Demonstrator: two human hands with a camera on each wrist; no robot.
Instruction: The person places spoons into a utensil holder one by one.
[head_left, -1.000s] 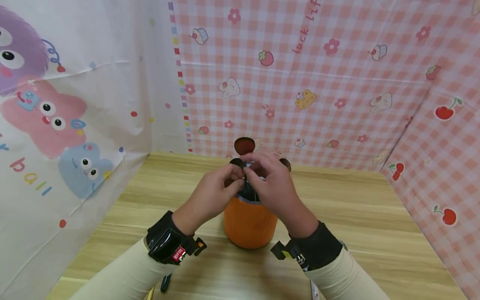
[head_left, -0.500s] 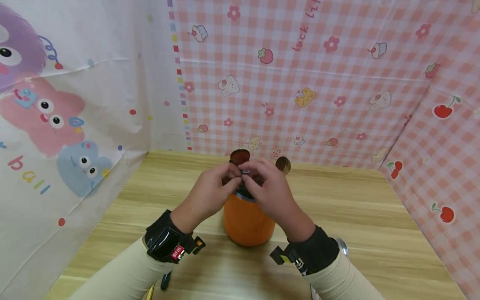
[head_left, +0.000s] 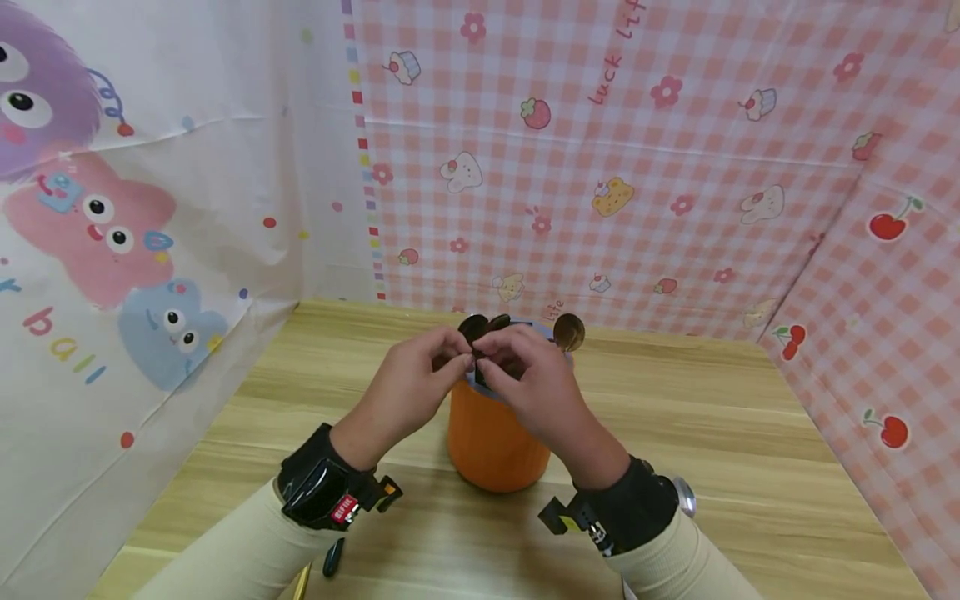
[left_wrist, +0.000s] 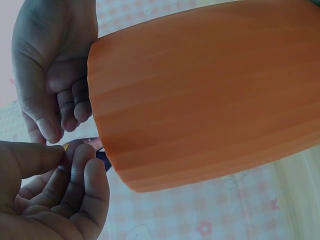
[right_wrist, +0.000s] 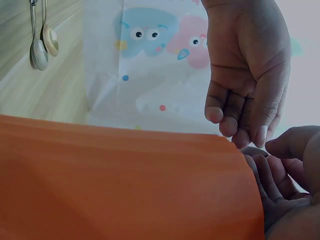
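An orange container [head_left: 498, 442] with a pale rim stands upright before me, with several dark spoon bowls showing at its top. Over its near-left rim, my left hand [head_left: 408, 375] and my right hand [head_left: 540, 392] meet fingertip to fingertip. Both seem to pinch the same spoon [head_left: 472, 326], whose dark round bowl rises just above the fingers; its handle is hidden. In the left wrist view, a small gold-coloured bit shows between the left thumb and fingers. Another bowl [head_left: 498, 322] sits right behind, and a brown spoon [head_left: 569, 332] leans out at the right.
A dark-handled item [head_left: 333, 557] and a gold strip [head_left: 302, 581] lie near the left forearm. Metal spoons [right_wrist: 42, 50] lie on the wood-grain table [head_left: 697, 417]. Printed sheets [head_left: 637, 167] wall the back and sides.
The spoon bowl between my hands has come down from well above the container to near its rim. Both hands have stayed at the rim, with the left shifting slightly left.
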